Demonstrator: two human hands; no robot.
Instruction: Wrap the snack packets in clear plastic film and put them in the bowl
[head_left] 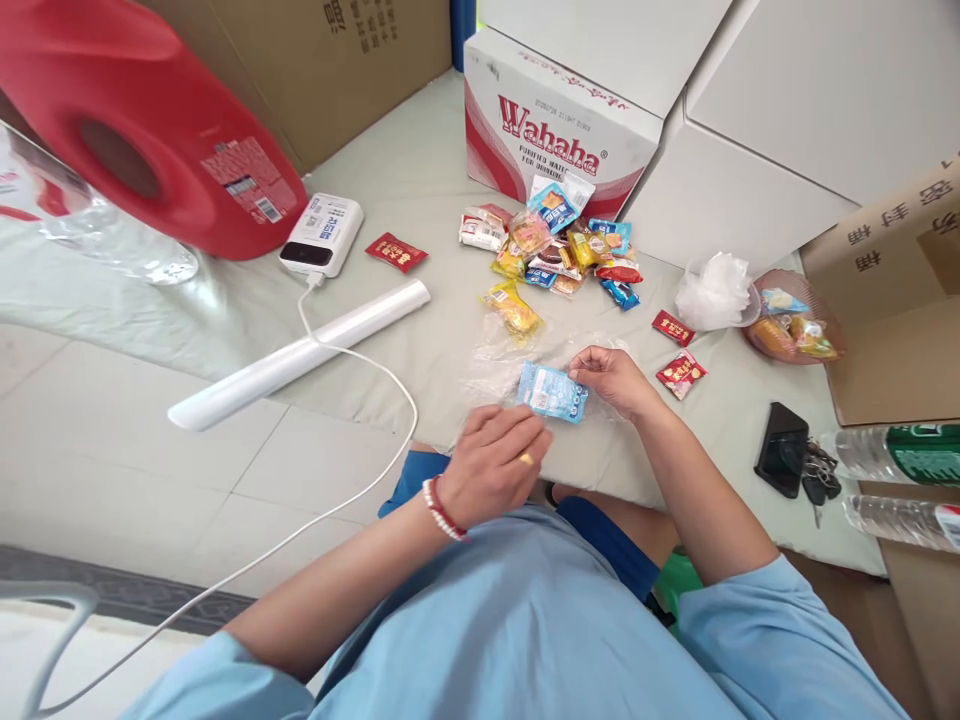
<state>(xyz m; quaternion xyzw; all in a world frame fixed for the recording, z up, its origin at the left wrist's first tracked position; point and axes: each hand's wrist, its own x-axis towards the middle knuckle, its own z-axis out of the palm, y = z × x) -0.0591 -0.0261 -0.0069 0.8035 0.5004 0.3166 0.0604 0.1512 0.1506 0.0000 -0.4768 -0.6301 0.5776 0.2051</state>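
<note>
Surface (420, 190): we see a pale cloth-covered surface running from the upper left to the right edge; everything below lies on it.
Red jug (161, 130): large, on its side at the upper left; a white power bank (321, 235) sits just beside it, its cable trailing off the front edge.
Wahaha box (555, 125): a red and white carton at the back; a heap of snack packets (559, 250) lies right in front of it.
White roll (300, 352): a long tube lying slantwise, left of the hands.
Clear bag (499, 365): thin plastic spread flat under and behind the hands.
Phone (781, 448): dark, lying flat at the right, keys touching it.
Left hand (491, 465): we see its grip curled closed near the packet's left edge; a small yellow bit shows at the fingers, and we cannot tell what it is.
Right hand (615, 378): its grip pinches the packet's right end.
Blue packet (553, 392): small, pale blue, held between both hands just over the clear bag, near the front edge.
</note>
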